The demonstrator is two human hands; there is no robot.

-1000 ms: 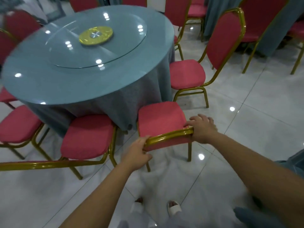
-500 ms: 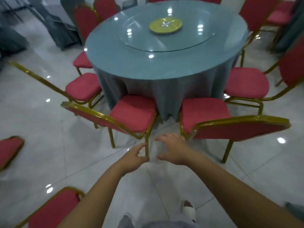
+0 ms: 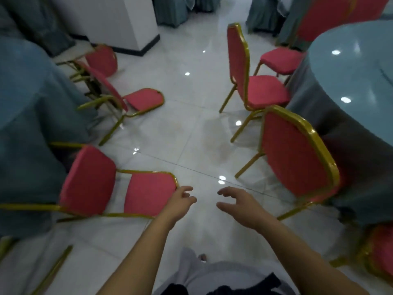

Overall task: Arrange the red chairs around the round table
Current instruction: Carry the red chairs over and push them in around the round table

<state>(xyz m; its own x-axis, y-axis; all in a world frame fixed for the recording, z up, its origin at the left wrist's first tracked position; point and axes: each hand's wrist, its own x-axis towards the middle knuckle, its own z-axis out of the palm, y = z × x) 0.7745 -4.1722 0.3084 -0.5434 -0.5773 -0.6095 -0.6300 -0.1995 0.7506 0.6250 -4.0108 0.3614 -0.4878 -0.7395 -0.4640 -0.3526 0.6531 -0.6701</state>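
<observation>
The round table (image 3: 350, 67) with its blue cloth and glass top fills the right edge. Two red chairs with gold frames stand beside it, one close (image 3: 295, 150) with its back toward me, another (image 3: 255, 86) farther off. A third red chair (image 3: 280, 60) sits behind those. On the left, a red chair (image 3: 119, 188) lies tipped on the floor, its backrest just left of my left hand (image 3: 180, 201). My right hand (image 3: 240, 203) hovers over the tiles. Both hands hold nothing, with fingers loosely curled.
A second tipped red chair (image 3: 136, 101) and a third (image 3: 102, 58) lie against another cloth-covered table (image 3: 27, 116) at the left. A white pillar (image 3: 119, 20) stands behind. Another red chair (image 3: 380, 252) is at the lower right. Glossy white tiles (image 3: 191, 135) run between the tables.
My view has swung left, away from the round table. Both hands let go of the chair back they gripped a second ago and now hang free above the floor.
</observation>
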